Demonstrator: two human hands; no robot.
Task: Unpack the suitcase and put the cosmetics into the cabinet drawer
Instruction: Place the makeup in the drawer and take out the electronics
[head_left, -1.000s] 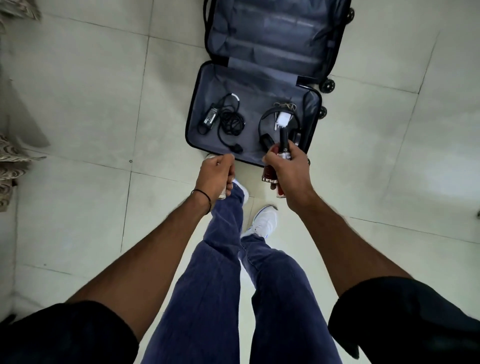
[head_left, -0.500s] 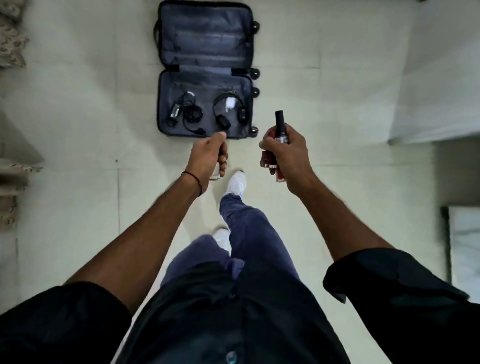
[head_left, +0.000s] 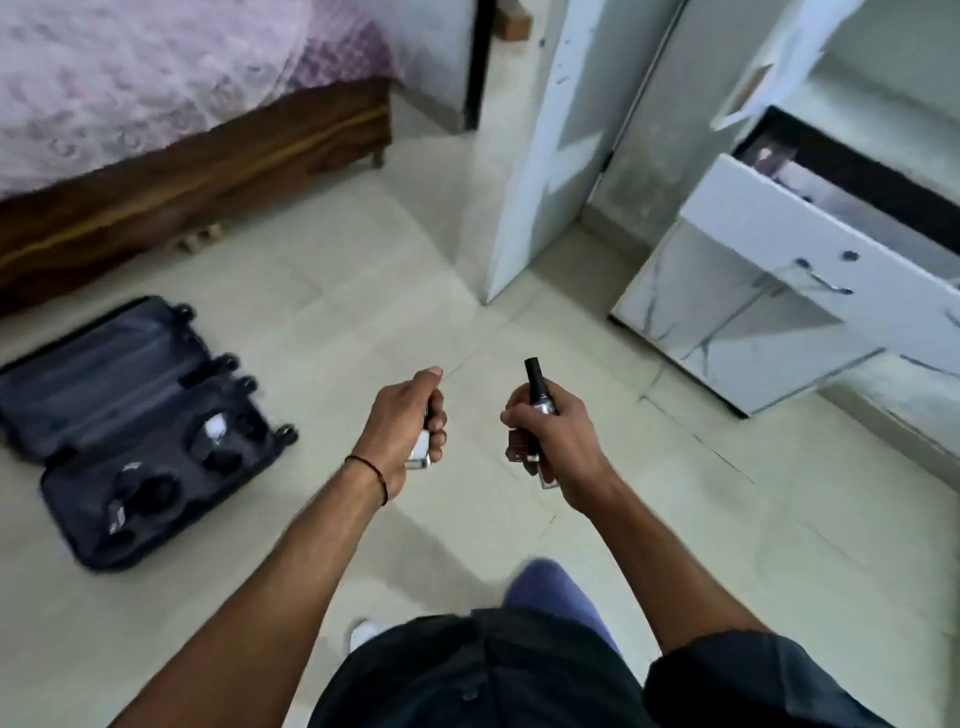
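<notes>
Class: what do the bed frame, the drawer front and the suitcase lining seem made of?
Bed frame: likely varnished wood, brown with grain streaks.
Drawer front: perhaps white laminate or painted board, smooth and even.
Suitcase lining: seemingly dark fabric, matte and creased.

Suitcase (head_left: 140, 431) lies open on the floor (head_left: 675, 519) at your left, bed (head_left: 182, 156) behind it, far left. Cabinet (head_left: 727, 317) stands far right, drawer (head_left: 779, 228) pulled out. Between them, near: your left hand (head_left: 408, 426) around a small container (head_left: 418, 456), right hand (head_left: 556, 436) around a bottle (head_left: 535, 382).
</notes>
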